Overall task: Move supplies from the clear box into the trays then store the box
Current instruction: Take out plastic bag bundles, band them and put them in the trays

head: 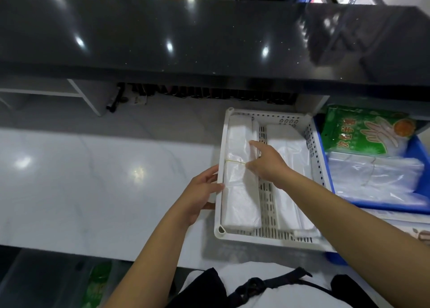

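A white perforated tray [314, 154] sits on the white counter, split by a divider into two compartments. A banded bundle of white plastic bags [239, 205] lies in its left compartment, and more white bags [290, 191] fill the right one. My left hand [200, 193] grips the tray's left rim. My right hand [267, 163] rests on the right edge of the banded bundle, fingers pressed on it near the yellow rubber band. A clear box [349, 28] stands on the black upper ledge at the far right.
A blue tray [416, 149] to the right holds a green glove packet [365, 130] and clear bags [377, 177]. A black raised ledge [162, 35] overhangs the back of the white counter [93, 179]. A clear bin with green packets [97, 282] sits below the counter's front edge.
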